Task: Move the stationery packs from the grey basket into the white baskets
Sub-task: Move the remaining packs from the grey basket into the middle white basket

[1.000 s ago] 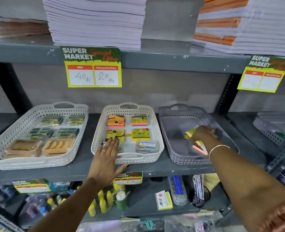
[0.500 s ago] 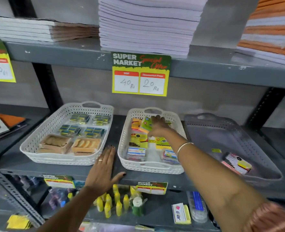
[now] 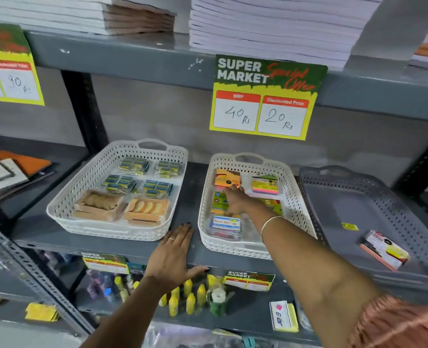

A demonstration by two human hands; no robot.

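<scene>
The grey basket stands at the right of the shelf and holds one white, red and yellow stationery pack near its front. The middle white basket holds several packs: an orange pack, a yellow and pink pack, a green pack and a clear box. My right hand reaches into this basket, fingers stretched over the green pack and touching the orange pack's edge. My left hand lies flat on the shelf edge between the two white baskets.
The left white basket holds blue-green packs and tan boxes. A yellow sticker lies on the grey basket's floor. Paper stacks fill the shelf above, with a price sign hanging from it. Yellow bottles stand on the shelf below.
My right hand went from the grey basket to the middle white basket with a green pack, then drew back from the far end to the middle. The left hand stayed put.
</scene>
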